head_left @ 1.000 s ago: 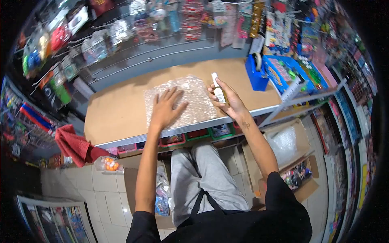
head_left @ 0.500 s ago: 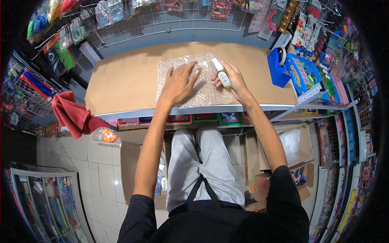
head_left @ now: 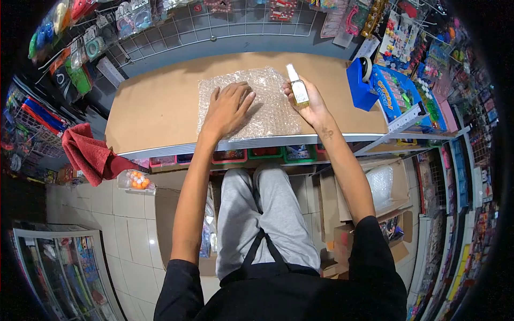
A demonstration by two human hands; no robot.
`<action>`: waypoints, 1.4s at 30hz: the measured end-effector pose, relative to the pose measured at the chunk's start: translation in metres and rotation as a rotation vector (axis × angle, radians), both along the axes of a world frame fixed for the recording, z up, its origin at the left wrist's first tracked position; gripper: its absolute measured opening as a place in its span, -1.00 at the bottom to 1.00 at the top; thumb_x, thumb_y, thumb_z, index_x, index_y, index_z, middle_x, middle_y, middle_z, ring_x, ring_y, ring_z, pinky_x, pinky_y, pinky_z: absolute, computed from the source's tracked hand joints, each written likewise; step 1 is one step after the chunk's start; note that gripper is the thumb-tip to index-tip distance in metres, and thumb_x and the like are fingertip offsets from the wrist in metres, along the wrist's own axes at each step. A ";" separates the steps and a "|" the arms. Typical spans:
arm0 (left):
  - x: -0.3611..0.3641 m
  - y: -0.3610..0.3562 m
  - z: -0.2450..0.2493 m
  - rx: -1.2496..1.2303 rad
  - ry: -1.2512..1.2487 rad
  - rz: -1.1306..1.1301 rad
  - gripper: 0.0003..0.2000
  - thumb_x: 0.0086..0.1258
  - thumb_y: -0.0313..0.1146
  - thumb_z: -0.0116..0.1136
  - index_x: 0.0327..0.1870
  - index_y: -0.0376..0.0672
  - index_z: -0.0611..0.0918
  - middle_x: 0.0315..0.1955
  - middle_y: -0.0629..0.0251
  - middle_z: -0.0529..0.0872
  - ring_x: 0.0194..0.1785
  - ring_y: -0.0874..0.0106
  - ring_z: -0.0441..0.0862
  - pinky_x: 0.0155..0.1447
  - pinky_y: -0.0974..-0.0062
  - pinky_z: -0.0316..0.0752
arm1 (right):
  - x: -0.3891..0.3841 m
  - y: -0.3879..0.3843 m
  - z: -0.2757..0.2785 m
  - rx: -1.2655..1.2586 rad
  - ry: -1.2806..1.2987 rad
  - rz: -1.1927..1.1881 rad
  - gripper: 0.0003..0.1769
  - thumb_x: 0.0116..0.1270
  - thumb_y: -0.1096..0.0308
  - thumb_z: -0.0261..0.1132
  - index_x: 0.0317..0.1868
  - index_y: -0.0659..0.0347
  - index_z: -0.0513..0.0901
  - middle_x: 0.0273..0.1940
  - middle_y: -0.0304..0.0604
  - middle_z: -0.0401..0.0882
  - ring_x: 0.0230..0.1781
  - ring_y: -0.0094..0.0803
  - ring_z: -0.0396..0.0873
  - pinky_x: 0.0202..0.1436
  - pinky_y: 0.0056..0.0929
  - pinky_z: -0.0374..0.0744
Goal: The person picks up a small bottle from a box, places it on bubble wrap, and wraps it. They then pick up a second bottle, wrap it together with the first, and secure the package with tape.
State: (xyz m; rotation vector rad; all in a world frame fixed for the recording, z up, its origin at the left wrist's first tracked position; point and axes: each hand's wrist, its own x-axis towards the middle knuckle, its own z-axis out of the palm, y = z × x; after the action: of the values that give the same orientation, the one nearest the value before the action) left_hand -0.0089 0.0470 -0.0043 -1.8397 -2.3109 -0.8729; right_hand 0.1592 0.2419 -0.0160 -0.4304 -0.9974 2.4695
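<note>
A sheet of bubble wrap lies flat on the brown tabletop. My left hand rests palm down on its left half, fingers spread and holding nothing. In my right hand is a small spray bottle with a white cap, a pale label and yellowish liquid inside. The fingers wrap around the bottle, which is nearly upright with its label facing me, at the right edge of the wrap.
A blue tape dispenser stands at the table's right end beside a blue display box. A red cloth hangs at the left corner. Below are cardboard boxes and colored trays. Packaged goods hang from a wire grid.
My right hand has turned the bottle more upright, bringing its label toward me. My left hand stays flat on the bubble wrap. The whole view has shifted slightly.
</note>
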 end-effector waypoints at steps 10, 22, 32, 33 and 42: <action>-0.003 -0.001 -0.008 0.039 0.060 -0.005 -0.58 0.52 -0.04 0.03 0.24 -0.10 0.55 0.29 0.24 0.55 0.40 0.23 0.43 0.52 -0.12 0.08 | 0.000 -0.001 0.000 0.020 -0.012 0.007 -0.60 0.58 0.08 0.06 -0.16 0.26 0.61 -0.31 -0.14 0.66 -0.37 -0.46 0.68 -0.35 -0.58 0.71; -0.004 -0.002 -0.006 0.003 0.039 -0.016 -0.55 0.52 -0.02 0.03 0.27 -0.10 0.53 0.32 0.21 0.52 0.42 0.21 0.40 0.54 -0.11 0.03 | -0.003 -0.013 0.006 0.116 0.013 -0.002 -0.56 0.60 0.01 0.05 -0.03 0.29 0.54 -0.24 -0.09 0.64 -0.34 -0.49 0.65 -0.29 -0.57 0.70; -0.012 -0.002 -0.014 0.213 -0.020 0.343 -0.61 0.47 -0.19 0.06 0.23 -0.15 0.53 0.18 0.05 0.61 0.30 0.08 0.49 0.47 -0.07 0.10 | -0.012 -0.031 0.005 0.662 -0.123 -0.043 -0.52 0.51 0.29 0.24 0.32 0.37 0.42 0.01 -0.07 0.58 -0.07 -0.46 0.65 0.00 -0.45 0.71; -0.013 0.000 -0.017 0.233 0.000 0.330 -0.66 0.47 -0.23 0.05 0.17 -0.17 0.55 0.12 0.04 0.63 0.26 0.07 0.51 0.46 -0.07 0.13 | -0.012 -0.039 0.011 0.618 -0.130 -0.067 -0.47 0.49 0.26 0.28 0.35 0.36 0.42 -0.10 -0.14 0.61 -0.16 -0.53 0.62 -0.10 -0.53 0.63; -0.025 -0.003 -0.013 0.461 -0.584 0.226 -0.70 0.34 -0.53 0.00 0.09 -0.30 0.55 0.02 -0.01 0.67 0.17 0.09 0.60 0.34 0.22 0.39 | -0.052 -0.070 0.026 1.534 -0.327 -0.183 -0.29 0.43 0.34 0.24 0.48 0.36 0.17 0.14 0.29 0.46 0.16 0.04 0.52 0.30 -0.13 0.45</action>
State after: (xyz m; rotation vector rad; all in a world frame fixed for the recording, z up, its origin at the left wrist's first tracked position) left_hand -0.0340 0.0443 -0.0170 -1.2167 -2.2418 -1.9004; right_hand 0.1075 0.1723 0.0096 -0.3187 -2.3809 0.9080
